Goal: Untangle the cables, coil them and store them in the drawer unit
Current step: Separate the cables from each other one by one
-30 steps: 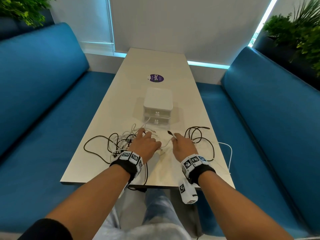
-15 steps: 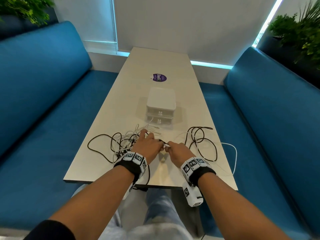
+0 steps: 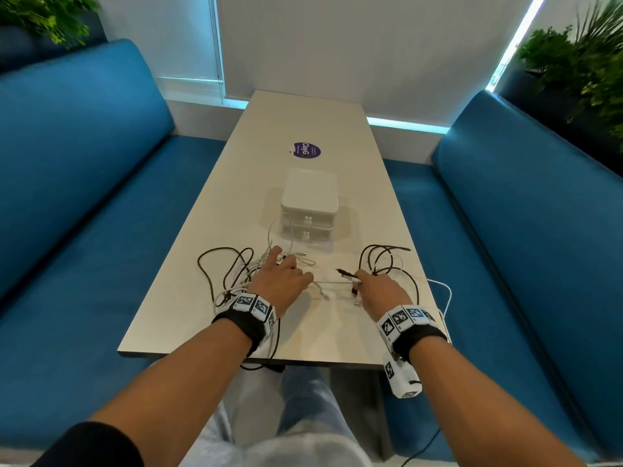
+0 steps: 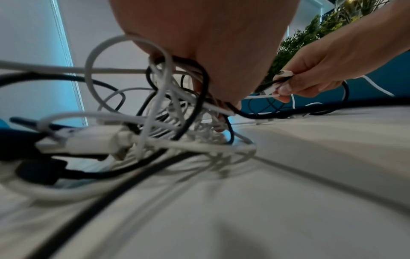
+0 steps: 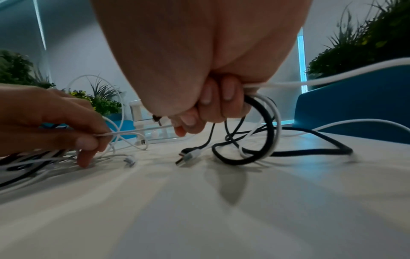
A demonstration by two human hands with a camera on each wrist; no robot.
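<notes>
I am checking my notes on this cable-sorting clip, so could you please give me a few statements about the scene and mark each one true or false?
1. The right hand grips black and white cables. True.
2. Both drawers of the white drawer unit are pulled open. False: both look closed.
3. The left hand pinches a thin white cable. True.
4. The tangled cables already lie in the drawer unit. False: they lie on the table.
5. A purple round sticker lies beyond the drawer unit. True.
6. The benches are red. False: they are blue.
</notes>
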